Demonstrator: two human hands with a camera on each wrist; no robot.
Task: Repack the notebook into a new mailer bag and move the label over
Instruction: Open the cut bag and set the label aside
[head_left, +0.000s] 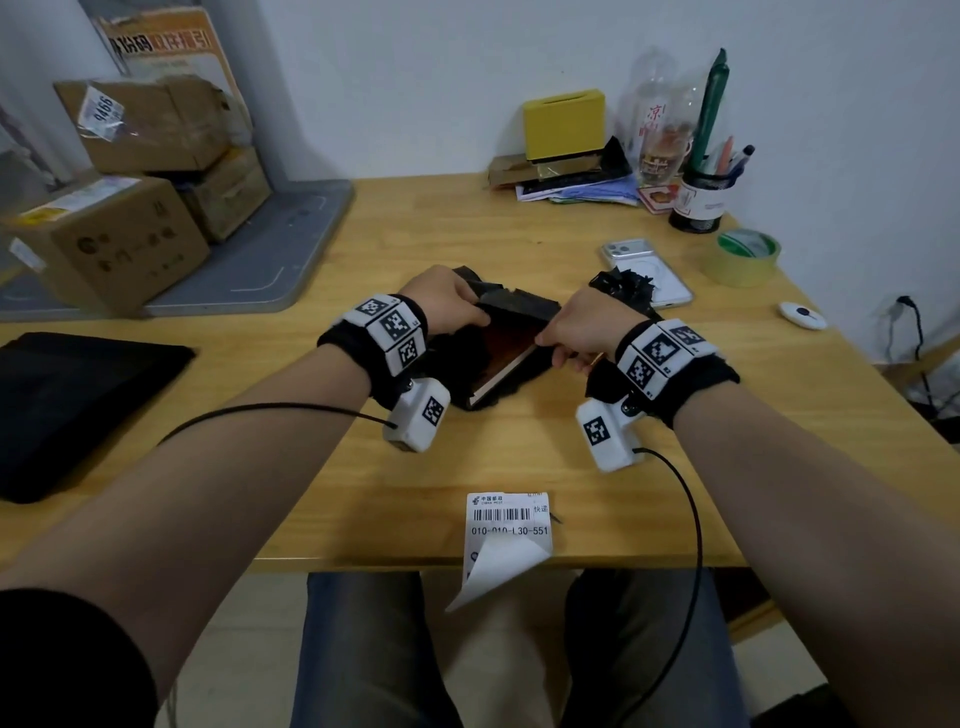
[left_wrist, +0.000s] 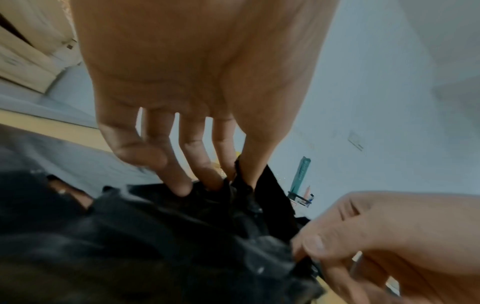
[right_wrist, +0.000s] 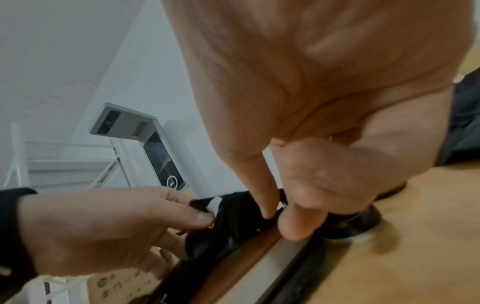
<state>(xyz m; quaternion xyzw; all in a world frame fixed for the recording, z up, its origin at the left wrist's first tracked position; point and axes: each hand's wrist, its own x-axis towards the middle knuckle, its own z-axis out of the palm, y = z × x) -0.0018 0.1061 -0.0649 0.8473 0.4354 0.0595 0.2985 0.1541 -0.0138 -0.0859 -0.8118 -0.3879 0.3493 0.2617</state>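
A brown notebook (head_left: 506, 353) lies mid-table, half out of a torn black mailer bag (head_left: 524, 305). My left hand (head_left: 480, 312) grips the bag's upper flap, its fingers dug into the crumpled black plastic (left_wrist: 182, 236). At the notebook's right edge my right hand (head_left: 545, 340) pinches the plastic between thumb and forefinger (right_wrist: 267, 205). The notebook's pale page edge (right_wrist: 275, 265) shows below that pinch. A white shipping label (head_left: 511, 522) sits at the table's front edge, its lower half peeled and hanging over. A flat black mailer bag (head_left: 78, 405) lies at the left.
A phone (head_left: 647, 270), a tape roll (head_left: 745, 257), a pen cup (head_left: 698, 202) and a small white device (head_left: 802, 315) occupy the right side. A yellow box (head_left: 563, 124) on papers stands at the back. Cardboard boxes (head_left: 109, 244) and a grey tray (head_left: 291, 244) fill the left.
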